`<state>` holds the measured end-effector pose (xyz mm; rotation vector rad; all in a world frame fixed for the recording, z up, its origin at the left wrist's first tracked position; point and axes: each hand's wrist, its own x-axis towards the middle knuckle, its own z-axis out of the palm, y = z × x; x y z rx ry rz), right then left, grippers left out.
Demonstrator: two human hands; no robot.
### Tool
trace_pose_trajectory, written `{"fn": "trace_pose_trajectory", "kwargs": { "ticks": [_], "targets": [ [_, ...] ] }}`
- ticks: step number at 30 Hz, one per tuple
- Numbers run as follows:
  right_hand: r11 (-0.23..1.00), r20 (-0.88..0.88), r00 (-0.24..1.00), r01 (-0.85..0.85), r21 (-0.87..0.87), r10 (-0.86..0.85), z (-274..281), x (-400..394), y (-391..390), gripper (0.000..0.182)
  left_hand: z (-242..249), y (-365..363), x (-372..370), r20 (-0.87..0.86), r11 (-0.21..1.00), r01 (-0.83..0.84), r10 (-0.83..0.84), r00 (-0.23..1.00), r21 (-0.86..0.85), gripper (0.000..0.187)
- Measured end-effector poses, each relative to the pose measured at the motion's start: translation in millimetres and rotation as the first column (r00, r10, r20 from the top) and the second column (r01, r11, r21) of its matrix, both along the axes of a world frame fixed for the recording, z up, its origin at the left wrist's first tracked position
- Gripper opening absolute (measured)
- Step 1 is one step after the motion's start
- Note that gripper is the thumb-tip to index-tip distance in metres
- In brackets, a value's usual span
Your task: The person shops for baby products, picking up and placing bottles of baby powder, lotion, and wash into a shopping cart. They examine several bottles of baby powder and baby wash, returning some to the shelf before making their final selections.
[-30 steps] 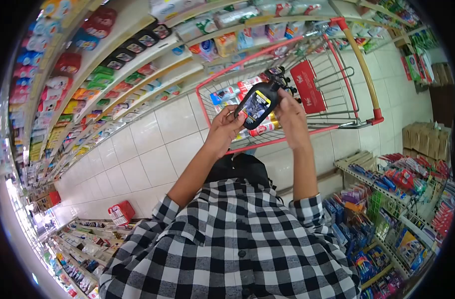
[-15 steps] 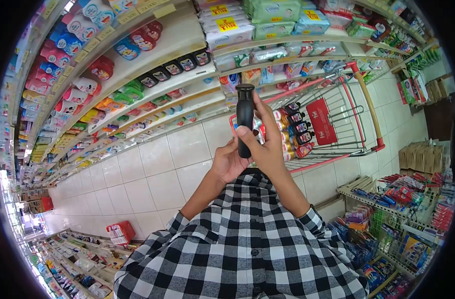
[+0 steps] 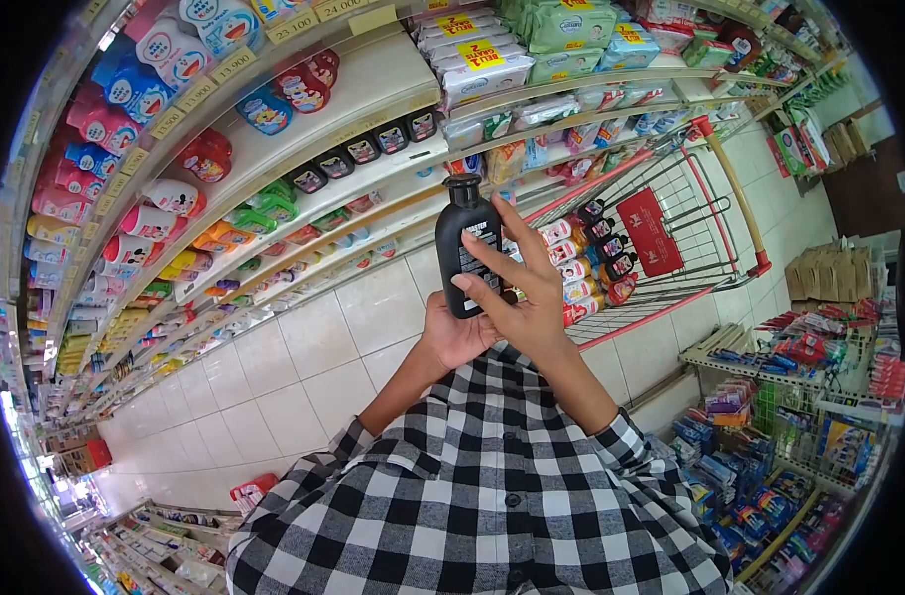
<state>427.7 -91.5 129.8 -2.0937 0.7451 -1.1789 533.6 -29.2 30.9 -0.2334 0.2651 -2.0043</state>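
Note:
A black bottle with a black cap stands upright in front of my chest, its printed label partly turned to view. My left hand is under and behind its base, partly hidden by the bottle. From the right, my right hand holds the bottle's side, with the thumb and a finger across its front. Just beyond that hand, several bottles lie in a shopping cart with red edges and a red panel.
Long shelves of bottles and wipe packs curve along the left and front. White floor tiles run between the shelves. Racks of small goods stand at the right, and a red basket is at lower left.
The bottle has been turned from its narrow side to its broad, labelled face. My right hand's fingers have shifted across its front. The view has moved slightly closer to the left shelves.

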Motion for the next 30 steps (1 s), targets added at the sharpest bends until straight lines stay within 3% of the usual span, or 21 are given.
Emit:
{"fn": "trace_pose_trajectory", "kwargs": {
  "ticks": [1, 3, 6, 7, 9, 10, 12, 13, 15, 17, 19, 27, 29, 30],
  "targets": [
    [1.0, 0.0, 1.0, 0.005, -0.004, -0.005, -2.6, 2.1, 3.1, 0.043, -2.0, 0.7, 5.6, 0.016, 0.999, 0.004, -0.004, 1.0, -0.05, 0.051],
    [0.984, 0.105, 0.994, -0.022, 0.178, 0.003, -11.2, 5.0, 7.1, 0.038, -1.5, 1.4, 13.4, 0.037, 0.995, 0.002, 0.002, 0.999, -0.1, 0.048],
    [0.931, 0.344, 0.935, -0.053, 0.36, -0.08, -13.6, 3.8, 17.1, 0.051, 18.5, 13.1, 9.6, 0.445, 0.988, -0.14, 0.097, 0.89, 0.066, 0.037],
    [0.901, 0.393, 0.913, -0.08, 0.427, -0.105, -17.1, 12.6, 18.0, 0.056, 15.1, 15.5, 19.8, 0.528, 0.984, -0.173, 0.171, 0.832, -0.047, 0.034],
    [0.873, 0.324, 0.941, -0.078, 0.481, -0.094, -18.7, 15.8, 15.3, 0.058, 4.0, 17.2, 24.5, 0.754, 0.952, -0.29, 0.264, 0.602, -0.101, 0.03],
    [0.809, 0.272, 0.958, -0.086, 0.582, -0.095, -24.7, 16.6, 12.7, 0.055, -1.2, 19.2, 29.7, 0.752, 0.945, -0.311, 0.275, 0.598, -0.099, 0.03],
    [0.724, 0.213, 0.973, -0.087, 0.684, -0.084, -50.2, 12.9, 4.8, 0.046, -9.1, 25.5, 40.4, 0.92, 0.904, -0.266, 0.375, 0.113, -0.336, 0.029],
    [0.723, 0.222, 0.973, -0.106, 0.682, -0.068, -39.4, -10.0, 1.9, 0.046, 1.4, 30.1, 22.3, 0.921, 0.899, -0.277, 0.378, 0.098, -0.339, 0.029],
    [0.518, 0.253, 0.965, -0.185, 0.835, -0.063, -39.2, -1.9, -1.0, 0.04, -1.8, 41.0, 36.5, 0.929, 0.901, -0.301, 0.356, 0.097, -0.314, 0.027],
    [0.485, 0.259, 0.963, -0.192, 0.853, -0.075, -42.9, 2.6, -3.1, 0.035, -1.1, 48.1, 43.6, 0.921, 0.887, -0.317, 0.38, 0.085, -0.336, 0.023],
    [0.418, 0.265, 0.96, -0.207, 0.885, -0.086, -39.4, 6.2, -4.8, 0.031, -0.1, 52.2, 49.7, 0.922, 0.89, -0.359, 0.354, 0.156, -0.281, 0.023],
    [0.408, 0.299, 0.952, -0.25, 0.878, -0.059, -24.0, -6.1, -8.9, 0.028, 10.2, 53.3, 37.8, 0.93, 0.903, -0.357, 0.32, 0.182, -0.241, 0.028],
    [0.493, 0.241, 0.97, -0.203, 0.846, -0.014, -31.9, -4.5, -9.8, 0.028, 6.7, 49.7, 37.7, 0.919, 0.875, -0.324, 0.393, 0.041, -0.36, 0.033],
    [0.551, 0.228, 0.973, -0.208, 0.808, 0.032, -34.4, -3.3, -8.6, 0.032, 7.6, 48.4, 38.4, 0.918, 0.869, -0.336, 0.395, 0.034, -0.362, 0.033]
  ]
}}
